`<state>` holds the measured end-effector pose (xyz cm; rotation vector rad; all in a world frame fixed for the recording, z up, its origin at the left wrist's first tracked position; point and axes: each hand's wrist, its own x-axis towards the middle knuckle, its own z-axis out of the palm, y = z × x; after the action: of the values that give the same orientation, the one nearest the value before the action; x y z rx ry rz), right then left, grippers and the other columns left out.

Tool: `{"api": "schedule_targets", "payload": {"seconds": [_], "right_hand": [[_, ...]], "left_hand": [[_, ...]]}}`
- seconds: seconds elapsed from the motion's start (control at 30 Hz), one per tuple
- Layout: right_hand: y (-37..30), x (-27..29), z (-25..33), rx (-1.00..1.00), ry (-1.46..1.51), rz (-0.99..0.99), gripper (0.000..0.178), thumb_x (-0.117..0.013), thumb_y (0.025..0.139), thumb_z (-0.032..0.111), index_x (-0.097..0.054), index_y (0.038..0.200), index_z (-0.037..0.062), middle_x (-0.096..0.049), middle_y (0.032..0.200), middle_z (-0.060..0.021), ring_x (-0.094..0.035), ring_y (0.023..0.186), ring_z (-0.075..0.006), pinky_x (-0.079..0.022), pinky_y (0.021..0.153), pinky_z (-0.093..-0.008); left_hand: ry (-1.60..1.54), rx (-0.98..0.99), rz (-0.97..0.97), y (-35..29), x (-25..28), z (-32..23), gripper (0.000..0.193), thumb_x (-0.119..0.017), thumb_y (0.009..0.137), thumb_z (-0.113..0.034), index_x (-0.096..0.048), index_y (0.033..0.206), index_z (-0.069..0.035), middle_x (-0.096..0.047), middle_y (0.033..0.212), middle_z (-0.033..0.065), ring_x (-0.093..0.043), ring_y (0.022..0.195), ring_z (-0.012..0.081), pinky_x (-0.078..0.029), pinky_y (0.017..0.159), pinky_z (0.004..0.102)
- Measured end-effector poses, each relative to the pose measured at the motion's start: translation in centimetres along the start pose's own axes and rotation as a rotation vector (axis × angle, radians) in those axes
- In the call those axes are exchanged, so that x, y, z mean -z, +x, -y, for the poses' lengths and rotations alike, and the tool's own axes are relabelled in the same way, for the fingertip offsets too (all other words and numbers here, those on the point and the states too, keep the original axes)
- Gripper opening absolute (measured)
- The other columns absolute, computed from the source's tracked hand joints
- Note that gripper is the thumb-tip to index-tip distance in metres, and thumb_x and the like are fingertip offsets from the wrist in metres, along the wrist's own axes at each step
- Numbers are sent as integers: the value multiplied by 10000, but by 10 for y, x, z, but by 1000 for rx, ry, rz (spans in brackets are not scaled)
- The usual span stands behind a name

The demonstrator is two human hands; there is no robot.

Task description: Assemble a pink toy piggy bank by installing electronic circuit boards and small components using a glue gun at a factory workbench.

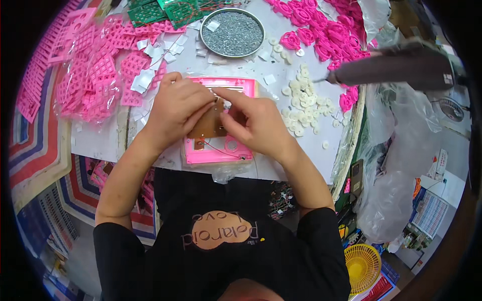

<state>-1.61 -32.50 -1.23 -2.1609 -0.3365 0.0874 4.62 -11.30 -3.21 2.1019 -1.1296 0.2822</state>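
Observation:
A pink plastic housing (216, 156) lies in front of me at the table's near edge, with a brown circuit board (207, 126) in it. My left hand (182, 106) is closed at the board's upper left, its fingers bent and pressed together. From the right, my right hand (262, 123) grips the board's upper right, with the index finger reaching to the left fingertips and the thumb on the board. What lies right under the fingertips is hidden. A thin red wire runs across the housing's lower part, below the board.
A round tin of small screws (233, 37) stands beyond the housing. White plastic discs (301, 103) and pink ring-shaped parts (306, 20) lie right. A dark electric screwdriver (396, 67) hangs at the right. Bagged pink keypads (93, 85) lie left; green circuit boards (175, 10) are at the back.

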Motion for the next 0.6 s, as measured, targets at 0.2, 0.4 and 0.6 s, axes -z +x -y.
{"api": "schedule_targets", "payload": {"seconds": [0.2,0.4,0.6], "right_hand": [[27,47,-61,-67,-290,-271,397,-680,843,110,-694,1237,77,-699,765,-49,-600,614,-118,-507,615,-284],[66,94,-105,-60,-422,-489,271,-637,825,133,-741,1059,46,-720,890,-114,-669,757,-262,-533,718,-364],[41,38,-10,36,70,102,394,-651,836,79,-679,1228,42,-731,1041,-108,-670,885,-158,-546,739,-296]], "left_hand": [[18,31,-10,-10,4,-2,137,-719,843,-96,-679,973,-115,-679,919,12,-625,833,205,-366,836,378],[-53,125,-41,-10,3,-3,135,-718,839,-89,-675,965,-110,-672,877,25,-625,820,207,-366,833,379],[-21,159,-80,-12,3,-3,111,-723,833,-95,-667,929,-103,-660,844,30,-617,796,213,-364,827,381]]}}
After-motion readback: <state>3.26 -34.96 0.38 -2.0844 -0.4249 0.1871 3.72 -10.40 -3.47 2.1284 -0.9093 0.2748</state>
